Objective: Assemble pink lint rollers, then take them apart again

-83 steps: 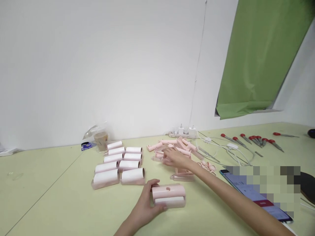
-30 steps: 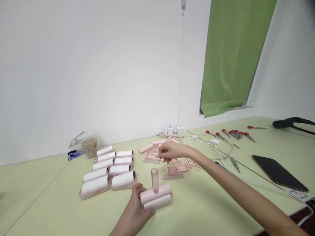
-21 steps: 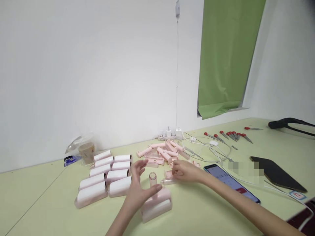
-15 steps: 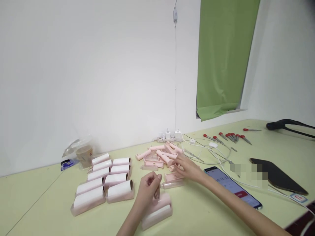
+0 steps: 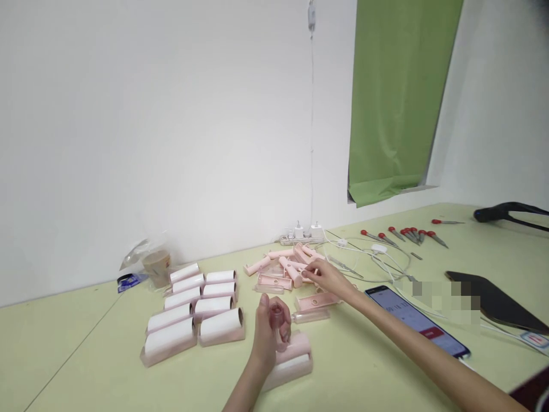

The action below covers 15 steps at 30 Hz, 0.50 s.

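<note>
My left hand (image 5: pixel 268 332) is closed around a clear, pinkish plastic tube (image 5: pixel 277 318), its open round end facing up. Just below that hand lie a pink roller body and a white lint roll (image 5: pixel 288 371) side by side. My right hand (image 5: pixel 328 277) reaches to the right side of a pile of pink plastic parts (image 5: pixel 290 270). Its thumb and fingers pinch at a pink part with a ring-like end (image 5: pixel 305 274), partly covered by the fingers. Under the right wrist lie a pink holder (image 5: pixel 315 301) and a clear tube (image 5: pixel 312 316).
Two rows of white lint rolls in clear pinkish covers (image 5: pixel 221 327) stand at left. Behind them is a bagged cup (image 5: pixel 156 268). A phone (image 5: pixel 416 320), a dark flat board (image 5: pixel 497 300), white cables (image 5: pixel 381 260), red-tipped tools (image 5: pixel 407 233) and a power strip (image 5: pixel 295 236) occupy the right and back.
The left hand has turned, bringing the clear tube into view. My right hand has drawn its fingers together at the pile. The whole view has shifted slightly.
</note>
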Each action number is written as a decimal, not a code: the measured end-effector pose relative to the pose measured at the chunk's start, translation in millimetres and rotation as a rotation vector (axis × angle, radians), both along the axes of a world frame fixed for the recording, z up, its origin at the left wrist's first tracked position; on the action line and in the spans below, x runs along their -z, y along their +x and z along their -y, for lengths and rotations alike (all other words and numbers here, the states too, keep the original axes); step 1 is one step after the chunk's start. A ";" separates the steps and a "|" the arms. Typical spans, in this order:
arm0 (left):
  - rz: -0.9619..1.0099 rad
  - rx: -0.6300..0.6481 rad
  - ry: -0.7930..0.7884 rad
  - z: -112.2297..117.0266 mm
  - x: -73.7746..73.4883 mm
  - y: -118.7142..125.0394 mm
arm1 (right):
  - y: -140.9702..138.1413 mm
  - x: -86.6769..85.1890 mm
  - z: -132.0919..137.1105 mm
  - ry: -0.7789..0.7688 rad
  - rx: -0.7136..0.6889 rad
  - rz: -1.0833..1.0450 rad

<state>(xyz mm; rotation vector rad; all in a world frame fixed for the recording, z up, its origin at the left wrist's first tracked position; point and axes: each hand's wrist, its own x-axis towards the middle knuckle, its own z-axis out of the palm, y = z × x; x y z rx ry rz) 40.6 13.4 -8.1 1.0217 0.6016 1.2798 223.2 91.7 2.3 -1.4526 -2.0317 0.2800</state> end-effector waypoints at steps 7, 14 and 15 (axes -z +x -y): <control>-0.006 -0.003 0.012 -3.1 7.5 -0.5 | -54.7 -31.3 60.1 -0.027 -0.331 -0.408; 0.065 -0.057 0.007 -1.8 7.3 4.7 | -75.7 -25.6 88.7 0.075 -0.332 -0.621; 0.076 -0.044 0.013 -1.5 6.9 4.7 | -75.5 -23.0 89.3 0.054 -0.321 -0.695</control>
